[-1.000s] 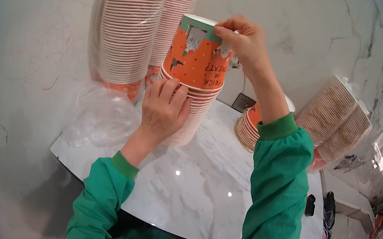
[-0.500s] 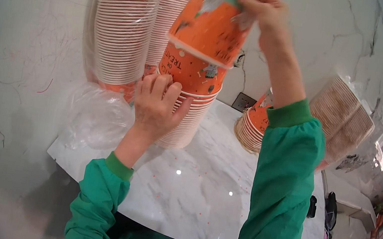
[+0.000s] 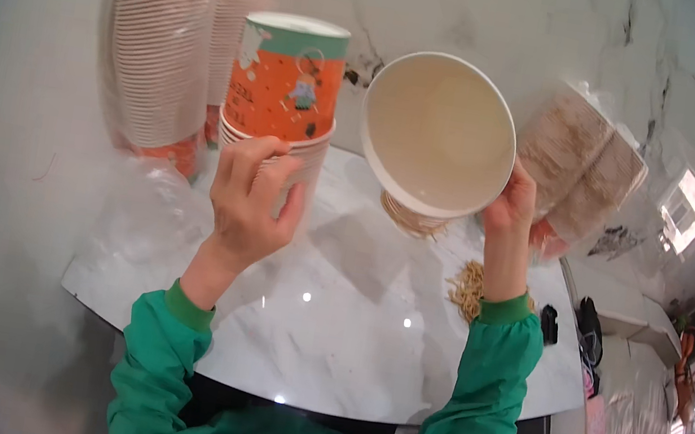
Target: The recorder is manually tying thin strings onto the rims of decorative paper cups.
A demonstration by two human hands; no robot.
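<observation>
My right hand (image 3: 510, 211) grips an orange paper cup (image 3: 439, 132) by its side near the rim, its wide mouth and pale inside turned toward me. My left hand (image 3: 253, 193) curls its fingers against the rims of an upside-down stack of paper cups (image 3: 286, 89), left of the middle. The stack's top cup is orange with a green band and printed figures. Behind the cup in my right hand, another stack is mostly hidden; only some tan-edged rims (image 3: 411, 218) show below it.
Plastic-wrapped stacks of cups (image 3: 160, 51) stand at the far left, beside a crumpled clear bag (image 3: 149, 217). More wrapped stacks (image 3: 569, 152) with tan rims are at the right. Tan stringy pieces (image 3: 467, 290) and a small black object (image 3: 549, 324) lie on the marble-look table (image 3: 345, 344).
My right hand has lifted the top cup off the left stack, moved it right and down, and turned its mouth toward me. My left hand stays at the stack.
</observation>
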